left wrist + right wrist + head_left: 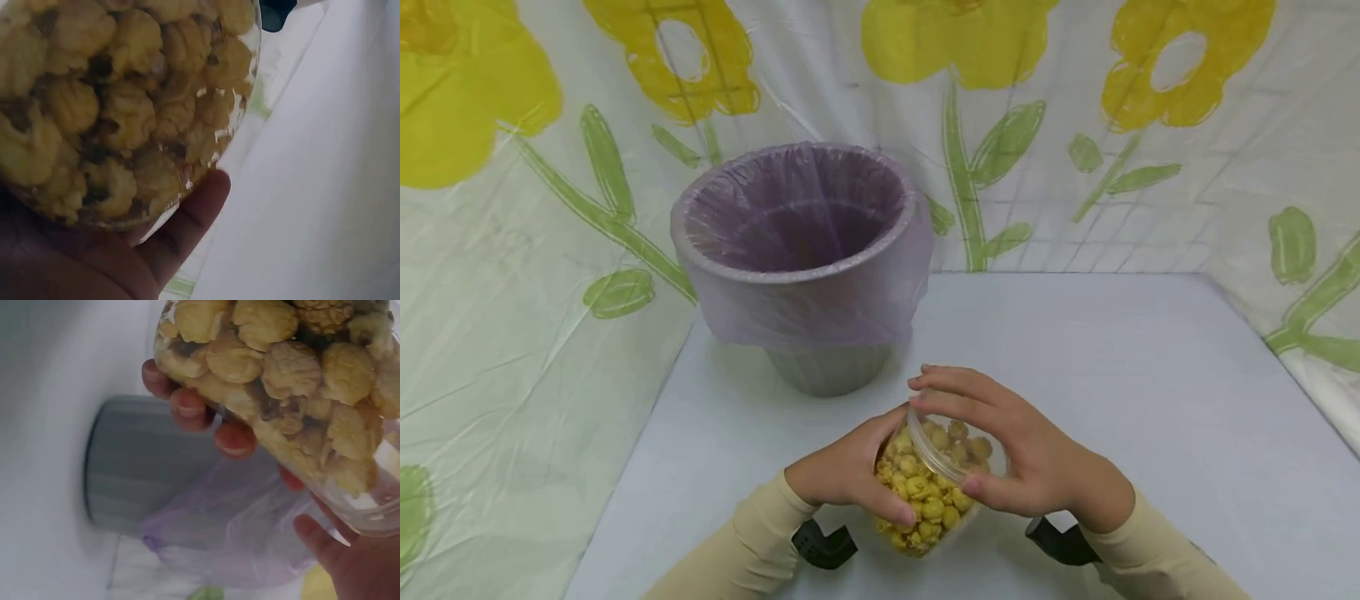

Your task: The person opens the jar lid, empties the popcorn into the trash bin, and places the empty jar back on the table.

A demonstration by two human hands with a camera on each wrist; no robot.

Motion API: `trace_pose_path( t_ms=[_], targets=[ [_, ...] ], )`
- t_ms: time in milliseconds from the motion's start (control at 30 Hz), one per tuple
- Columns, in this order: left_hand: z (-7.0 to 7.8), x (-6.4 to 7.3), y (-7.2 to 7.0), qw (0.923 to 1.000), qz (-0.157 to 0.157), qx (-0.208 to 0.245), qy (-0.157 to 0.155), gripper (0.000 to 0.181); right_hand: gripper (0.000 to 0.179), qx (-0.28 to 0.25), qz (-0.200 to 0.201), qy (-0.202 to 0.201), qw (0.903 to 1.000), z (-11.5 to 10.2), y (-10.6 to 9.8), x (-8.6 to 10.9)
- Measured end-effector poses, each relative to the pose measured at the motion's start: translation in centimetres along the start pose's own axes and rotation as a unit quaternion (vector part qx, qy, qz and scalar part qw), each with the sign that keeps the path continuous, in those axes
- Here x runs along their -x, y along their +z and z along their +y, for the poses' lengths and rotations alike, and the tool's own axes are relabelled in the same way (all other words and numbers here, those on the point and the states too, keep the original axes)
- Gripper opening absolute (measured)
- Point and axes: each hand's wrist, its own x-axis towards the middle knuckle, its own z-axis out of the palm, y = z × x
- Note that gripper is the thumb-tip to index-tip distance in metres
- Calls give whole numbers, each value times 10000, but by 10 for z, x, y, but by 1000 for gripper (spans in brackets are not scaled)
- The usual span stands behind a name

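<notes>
A clear plastic jar (925,508) full of yellow popcorn is tilted above the table in the head view. My left hand (848,471) grips its side, thumb across the front. Over the jar's upper right end, my right hand (1026,442) holds the clear lid (934,454), thumb on the near edge and fingers on the far one. Popcorn fills much of the left wrist view, with part of my left hand (181,234) below it. In the right wrist view, left fingertips (189,409) curl round the jar, and part of my right hand (365,569) shows beside the lid end.
A grey bin (831,367) lined with a purple bag (805,308) stands on the white table (1112,358), beyond my hands and to the left. Behind the table hangs a sheet (820,75) printed with yellow flowers. Black wrist mounts (823,546) show below both hands.
</notes>
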Motion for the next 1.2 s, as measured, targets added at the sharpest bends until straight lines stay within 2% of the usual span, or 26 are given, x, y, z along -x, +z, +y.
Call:
trace_pose_path(
  t_ms=[67, 133, 233, 300, 367, 400, 500, 567, 600, 633, 667, 733, 800, 867, 933, 1067, 1200],
  targets=[
    [1, -1, 1, 9995, 179, -253, -17, 89, 61, 114, -119, 132, 9998, -2, -4, 1],
    [1, -3, 3, 9973, 471, -544, -111, 89, 58, 250, -194, 458, 9984, -6, -7, 4],
    [1, -6, 8, 9892, 993, -1059, -207, 95, 54, 528, -98, 1192, 9914, -11, -8, 7],
    [1, -9, 13, 9787, 1318, -1568, -154, 100, 55, 744, 81, 1882, 9793, -16, -7, 8],
    [0, -12, 18, 9635, 1583, -2157, -67, 103, 57, 933, 244, 2616, 9603, -22, -3, 5],
    [0, -13, 21, 9523, 1715, -2524, -52, 104, 57, 1021, 283, 3000, 9480, -25, 0, 4],
    [-2, -14, 27, 9123, 2073, -3530, -125, 111, 56, 1266, 188, 3913, 9113, -31, 7, -2],
    [-4, -14, 30, 8863, 2222, -4059, -206, 116, 58, 1414, 74, 4236, 8947, -33, 13, -5],
    [-5, -13, 32, 8732, 2286, -4299, -223, 119, 58, 1485, 51, 4278, 8916, -32, 15, -7],
    [-6, -13, 33, 8645, 2324, -4453, -195, 120, 57, 1539, 65, 4270, 8910, -31, 17, -7],
    [-7, -14, 33, 8580, 2340, -4570, -152, 120, 56, 1578, 121, 4224, 8925, -30, 19, -7],
    [-10, -14, 33, 8502, 2369, -4702, -38, 120, 51, 1631, 273, 4052, 8992, -27, 21, -7],
    [-11, -14, 33, 8519, 2387, -4661, 45, 120, 45, 1591, 445, 3836, 9086, -23, 22, -5],
    [-10, -13, 32, 8630, 2374, -4460, 20, 119, 39, 1521, 565, 3597, 9188, -20, 22, -3],
    [-9, -12, 31, 8838, 2303, -4072, -56, 119, 36, 1420, 616, 3306, 9310, -18, 21, 0],
    [-3, -10, 30, 9346, 1996, -2937, -224, 116, 39, 1165, 515, 2535, 9589, -15, 14, 3],
    [2, -6, 29, 9741, 1439, -1714, -314, 103, 42, 730, 345, 1436, 9863, -13, 5, 2]
  ],
)
